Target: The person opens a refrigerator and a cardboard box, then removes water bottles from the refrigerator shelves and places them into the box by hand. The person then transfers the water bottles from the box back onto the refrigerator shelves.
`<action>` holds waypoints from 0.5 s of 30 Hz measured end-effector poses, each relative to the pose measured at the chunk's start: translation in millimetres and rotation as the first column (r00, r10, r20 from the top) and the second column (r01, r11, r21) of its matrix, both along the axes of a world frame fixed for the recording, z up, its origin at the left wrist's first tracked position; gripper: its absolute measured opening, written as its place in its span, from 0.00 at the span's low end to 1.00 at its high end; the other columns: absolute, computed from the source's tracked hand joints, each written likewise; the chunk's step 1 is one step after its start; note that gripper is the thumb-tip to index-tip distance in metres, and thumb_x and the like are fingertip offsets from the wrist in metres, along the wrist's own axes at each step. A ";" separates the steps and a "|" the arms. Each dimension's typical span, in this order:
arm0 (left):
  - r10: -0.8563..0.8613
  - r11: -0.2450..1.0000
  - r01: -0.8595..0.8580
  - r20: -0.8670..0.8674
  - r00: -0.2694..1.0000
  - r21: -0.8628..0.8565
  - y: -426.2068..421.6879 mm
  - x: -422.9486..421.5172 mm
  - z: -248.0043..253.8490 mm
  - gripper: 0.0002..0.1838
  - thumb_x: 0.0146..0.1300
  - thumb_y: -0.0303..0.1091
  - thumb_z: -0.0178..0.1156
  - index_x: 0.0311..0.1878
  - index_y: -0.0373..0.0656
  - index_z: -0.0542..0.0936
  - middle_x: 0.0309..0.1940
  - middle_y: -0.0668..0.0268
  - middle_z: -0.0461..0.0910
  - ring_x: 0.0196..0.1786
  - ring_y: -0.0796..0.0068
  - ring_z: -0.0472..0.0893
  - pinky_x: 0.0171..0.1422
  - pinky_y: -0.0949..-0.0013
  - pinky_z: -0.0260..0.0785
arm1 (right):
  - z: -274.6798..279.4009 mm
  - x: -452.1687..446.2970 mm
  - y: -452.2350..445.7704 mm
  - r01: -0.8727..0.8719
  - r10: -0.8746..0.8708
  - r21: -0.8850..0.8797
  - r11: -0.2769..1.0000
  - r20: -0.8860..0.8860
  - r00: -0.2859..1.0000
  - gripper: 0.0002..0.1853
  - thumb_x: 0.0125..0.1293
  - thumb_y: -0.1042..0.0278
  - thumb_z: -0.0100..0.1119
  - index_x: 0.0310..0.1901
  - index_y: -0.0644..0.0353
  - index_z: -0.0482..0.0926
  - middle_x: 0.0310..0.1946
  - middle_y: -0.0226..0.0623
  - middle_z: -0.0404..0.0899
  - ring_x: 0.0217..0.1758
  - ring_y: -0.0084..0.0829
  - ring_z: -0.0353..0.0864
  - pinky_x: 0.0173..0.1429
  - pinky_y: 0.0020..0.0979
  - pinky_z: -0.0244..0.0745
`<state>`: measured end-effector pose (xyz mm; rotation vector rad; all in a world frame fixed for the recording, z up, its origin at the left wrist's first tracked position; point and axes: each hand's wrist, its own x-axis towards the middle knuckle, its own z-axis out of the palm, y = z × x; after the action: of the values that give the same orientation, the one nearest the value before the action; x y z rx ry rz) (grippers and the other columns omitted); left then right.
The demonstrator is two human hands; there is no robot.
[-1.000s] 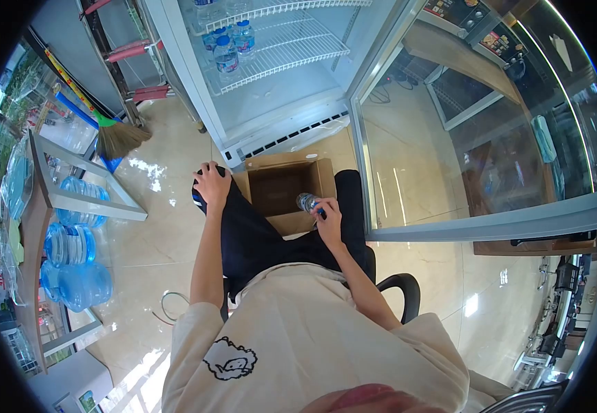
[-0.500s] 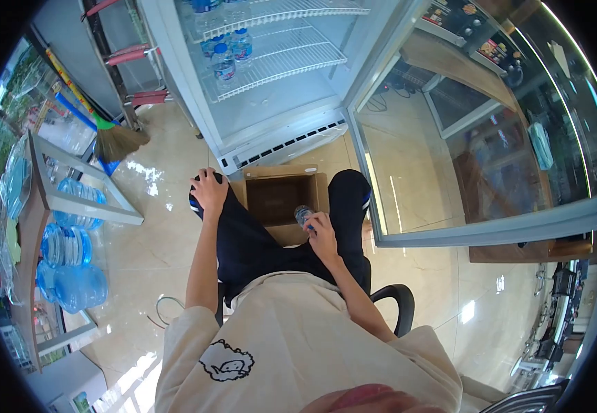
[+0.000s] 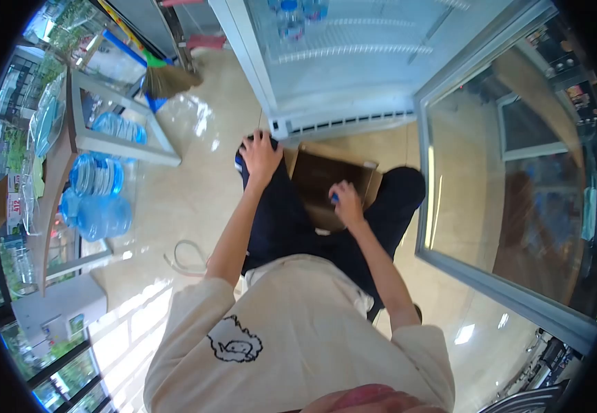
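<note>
My left hand (image 3: 262, 158) rests on my left knee with its fingers spread, holding nothing. Between my knees stands an open cardboard box (image 3: 374, 184), dark inside. My right hand (image 3: 348, 204) is over the box with its fingers closed around the blue-capped top of a water bottle (image 3: 334, 198). Only a bit of blue shows at the fingertips; the rest of the bottle is hidden or blurred.
Ahead stands a fridge (image 3: 343, 122) with its glass door (image 3: 464, 199) swung open to the right. Small water bottles (image 3: 289, 19) are on its wire shelf. Large water jugs (image 3: 99, 217) and a table (image 3: 61, 165) are at left, with a broom (image 3: 168, 79) beyond.
The view has turned and shifted. My right hand has moved farther over the box with the bottle, whose clear body no longer shows. My left hand stays on the knee.
</note>
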<state>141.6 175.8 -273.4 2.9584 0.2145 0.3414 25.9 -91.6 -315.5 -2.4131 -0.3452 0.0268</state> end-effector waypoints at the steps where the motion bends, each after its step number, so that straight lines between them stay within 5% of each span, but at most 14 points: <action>1: 0.011 1.000 -0.011 -0.021 1.000 -0.003 0.0 0.8 2.7 0.20 0.60 0.49 0.68 0.52 0.49 0.83 0.57 0.64 0.79 0.62 0.42 0.74 0.60 0.42 0.73 | -7.6 2.9 1.9 0.022 -0.022 0.008 1.000 -0.016 1.000 0.16 0.50 0.86 0.63 0.37 0.53 0.77 0.40 0.40 0.74 0.50 0.49 0.76 0.51 0.49 0.78; 9: 0.050 0.999 -0.050 -0.126 0.991 0.004 -4.2 10.2 15.4 0.18 0.59 0.47 0.68 0.49 0.50 0.85 0.55 0.66 0.81 0.60 0.47 0.75 0.56 0.45 0.76 | -73.9 23.2 25.4 0.190 -0.177 0.033 0.981 -0.236 0.955 0.18 0.44 0.92 0.64 0.34 0.55 0.79 0.41 0.43 0.76 0.51 0.52 0.78 0.52 0.50 0.78; 15: 0.087 0.996 -0.083 -0.182 0.979 0.034 -7.4 14.6 20.0 0.16 0.60 0.46 0.68 0.48 0.50 0.85 0.53 0.66 0.81 0.59 0.49 0.75 0.57 0.45 0.73 | -162.2 31.4 28.0 0.317 -0.295 0.087 0.944 -0.200 0.934 0.14 0.44 0.91 0.61 0.27 0.56 0.80 0.37 0.49 0.77 0.43 0.56 0.81 0.45 0.49 0.76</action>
<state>156.2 168.4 -253.4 3.0123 0.3621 0.0816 57.2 -63.6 -477.7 -2.2986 0.1155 0.0874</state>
